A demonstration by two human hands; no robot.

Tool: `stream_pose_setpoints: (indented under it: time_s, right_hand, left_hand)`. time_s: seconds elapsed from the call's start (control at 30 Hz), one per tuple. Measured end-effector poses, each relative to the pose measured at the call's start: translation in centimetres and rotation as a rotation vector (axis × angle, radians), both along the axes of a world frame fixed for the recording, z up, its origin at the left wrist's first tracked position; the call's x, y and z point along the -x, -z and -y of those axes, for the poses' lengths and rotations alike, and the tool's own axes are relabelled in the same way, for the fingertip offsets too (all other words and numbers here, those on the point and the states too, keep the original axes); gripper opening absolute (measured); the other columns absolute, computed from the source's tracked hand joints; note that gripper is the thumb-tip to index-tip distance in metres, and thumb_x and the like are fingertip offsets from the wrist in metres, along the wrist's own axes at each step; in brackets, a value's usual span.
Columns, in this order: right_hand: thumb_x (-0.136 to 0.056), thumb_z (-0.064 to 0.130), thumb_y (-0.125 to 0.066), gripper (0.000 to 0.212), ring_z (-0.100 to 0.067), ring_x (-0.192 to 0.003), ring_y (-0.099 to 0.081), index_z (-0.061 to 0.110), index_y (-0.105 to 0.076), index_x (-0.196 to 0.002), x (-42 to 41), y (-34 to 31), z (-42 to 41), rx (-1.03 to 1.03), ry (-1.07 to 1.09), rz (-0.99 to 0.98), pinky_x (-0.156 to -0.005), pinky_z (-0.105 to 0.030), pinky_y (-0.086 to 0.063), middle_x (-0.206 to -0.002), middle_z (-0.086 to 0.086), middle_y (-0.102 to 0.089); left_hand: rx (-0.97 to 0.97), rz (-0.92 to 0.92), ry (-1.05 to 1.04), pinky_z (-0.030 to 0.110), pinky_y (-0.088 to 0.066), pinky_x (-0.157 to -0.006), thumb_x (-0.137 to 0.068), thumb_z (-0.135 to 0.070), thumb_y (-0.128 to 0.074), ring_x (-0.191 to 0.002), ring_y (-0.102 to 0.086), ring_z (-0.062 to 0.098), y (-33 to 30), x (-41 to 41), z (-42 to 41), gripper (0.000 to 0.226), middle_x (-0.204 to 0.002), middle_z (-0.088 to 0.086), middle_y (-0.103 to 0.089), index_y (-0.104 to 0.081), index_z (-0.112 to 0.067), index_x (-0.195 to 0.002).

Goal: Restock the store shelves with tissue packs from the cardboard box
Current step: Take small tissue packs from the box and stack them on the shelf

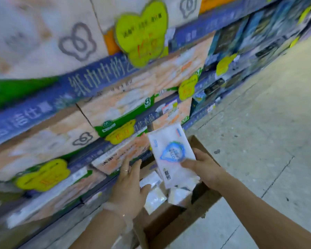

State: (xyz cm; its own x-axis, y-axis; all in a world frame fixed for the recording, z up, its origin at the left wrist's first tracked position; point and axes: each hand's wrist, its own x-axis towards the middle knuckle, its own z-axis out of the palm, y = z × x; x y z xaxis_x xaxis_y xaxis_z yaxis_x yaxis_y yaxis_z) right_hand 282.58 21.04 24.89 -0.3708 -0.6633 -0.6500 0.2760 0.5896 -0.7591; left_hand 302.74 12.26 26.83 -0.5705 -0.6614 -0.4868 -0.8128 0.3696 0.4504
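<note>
Starting nearest: a cardboard box [171, 229] is seen low in the view, open, with white tissue packs [155, 196] left loose inside. Just above it, a white tissue pack [171, 155] with a blue emblem is gripped at its lower edge by the right hand [203, 169], thumb laid across the face, the pack held tilted over the box. The left hand [128, 184] is held flat with fingers extended, nothing grasped, fingertips close to the lower shelf edge [104, 155]. Beyond, shelves [90, 81] are packed with orange-and-white tissue bundles and hung with yellow price tags [142, 33]; much is motion-blurred.

Risks judged: with only the bottom edge held, the soft pack could sag or slip while being carried across. The tight shelf front could snag it, and a tag could be knocked loose.
</note>
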Motion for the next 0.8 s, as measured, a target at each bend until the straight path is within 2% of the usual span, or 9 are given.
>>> stream_pose_setpoints:
  time_s: [0.07, 0.13, 0.23, 0.3, 0.37, 0.47, 0.53, 0.67, 0.8]
  right_hand:
    - [-0.088, -0.004, -0.056, 0.02, -0.017, -0.074, -0.068, 0.012, -0.06, -0.1, -1.0, -4.3, 0.5, 0.088, -0.025, -0.001, -0.066, -0.03, -0.057, -0.094, -0.005, -0.07]
    - [-0.085, -0.001, -0.062, 0.022, -0.022, -0.078, -0.07, 0.016, -0.06, -0.098, -2.5, -8.5, 0.7, 0.152, -0.039, 0.001, -0.075, -0.04, -0.058, -0.093, -0.004, -0.072]
    - [-0.072, 0.009, -0.069, 0.032, -0.027, -0.089, -0.07, 0.015, -0.061, -0.102, -5.2, -15.0, 0.7, 0.235, -0.105, -0.044, -0.087, -0.049, -0.054, -0.096, -0.003, -0.074]
    - [-0.067, 0.011, -0.068, 0.042, -0.03, -0.095, -0.069, 0.01, -0.06, -0.108, -7.2, -19.5, 1.2, 0.297, -0.183, -0.075, -0.09, -0.053, -0.052, -0.103, -0.008, -0.073]
    - [-0.066, 0.01, -0.068, 0.05, -0.03, -0.096, -0.068, 0.006, -0.058, -0.115, -9.3, -23.7, 2.2, 0.366, -0.266, -0.084, -0.087, -0.05, -0.054, -0.107, -0.01, -0.071]
    - [-0.085, -0.006, -0.061, 0.028, -0.02, -0.081, -0.07, 0.008, -0.058, -0.109, -12.8, -29.6, 4.3, 0.485, -0.379, -0.107, -0.066, -0.03, -0.059, -0.098, -0.005, -0.071]
    - [-0.084, -0.009, -0.057, 0.028, -0.019, -0.073, -0.068, 0.011, -0.059, -0.103, -15.6, -33.3, 5.9, 0.563, -0.434, -0.1, -0.057, -0.027, -0.057, -0.093, -0.005, -0.07]
    - [-0.071, 0.001, -0.068, 0.039, -0.02, -0.078, -0.07, 0.01, -0.06, -0.108, -21.9, -38.9, 8.5, 0.665, -0.556, -0.133, -0.065, -0.032, -0.056, -0.098, -0.006, -0.072]
    - [-0.055, 0.011, -0.061, 0.05, -0.023, -0.078, -0.068, 0.005, -0.059, -0.105, -28.1, -42.0, 10.6, 0.72, -0.623, -0.147, -0.066, -0.031, -0.053, -0.101, -0.013, -0.072]
  left_hand:
    - [0.047, -0.015, -0.013, 0.03, -0.029, -0.109, -0.095, -0.038, -0.046, -0.145, -0.009, 0.018, -4.3, -1.2, -0.4, 0.073, -0.151, -0.007, 0.028, 0.002, -0.029, -0.148]
    - [0.117, -0.022, -0.04, 0.03, -0.032, -0.108, -0.095, -0.039, -0.045, -0.144, -0.014, 0.018, -8.7, -2.4, -1.0, 0.072, -0.151, -0.006, 0.028, 0.003, -0.031, -0.148]
    - [0.24, -0.029, -0.056, 0.03, -0.035, -0.107, -0.096, -0.039, -0.043, -0.138, -0.032, 0.017, -15.6, -4.8, -2.2, 0.071, -0.152, -0.007, 0.025, 0.006, -0.03, -0.147]
    - [0.331, -0.054, -0.06, 0.026, -0.033, -0.107, -0.097, -0.035, -0.043, -0.14, -0.028, 0.016, -19.7, -7.0, -2.6, 0.072, -0.152, -0.006, 0.026, 0.008, -0.025, -0.147]
    - [0.402, -0.101, -0.125, 0.023, -0.035, -0.103, -0.095, -0.035, -0.045, -0.142, -0.02, 0.013, -23.4, -9.6, -2.8, 0.074, -0.151, -0.006, 0.027, 0.007, -0.027, -0.147]
    - [0.446, -0.168, -0.248, 0.025, -0.031, -0.109, -0.096, -0.035, -0.046, -0.145, -0.007, 0.013, -28.4, -14.1, -3.1, 0.073, -0.15, -0.009, 0.03, 0.005, -0.028, -0.147]
    - [0.499, -0.208, -0.324, 0.028, -0.032, -0.109, -0.094, -0.033, -0.049, -0.145, -0.01, 0.013, -31.4, -17.0, -3.2, 0.073, -0.15, -0.011, 0.03, 0.001, -0.028, -0.148]
    - [0.608, -0.216, -0.462, 0.03, -0.039, -0.102, -0.093, -0.033, -0.052, -0.138, -0.031, 0.021, -36.0, -22.7, -3.0, 0.073, -0.151, -0.011, 0.025, -0.004, -0.029, -0.148]
    - [0.731, -0.255, -0.52, 0.03, -0.036, -0.105, -0.091, -0.033, -0.055, -0.141, -0.023, 0.018, -38.4, -28.0, -2.3, 0.073, -0.153, -0.007, 0.024, -0.009, -0.028, -0.147]
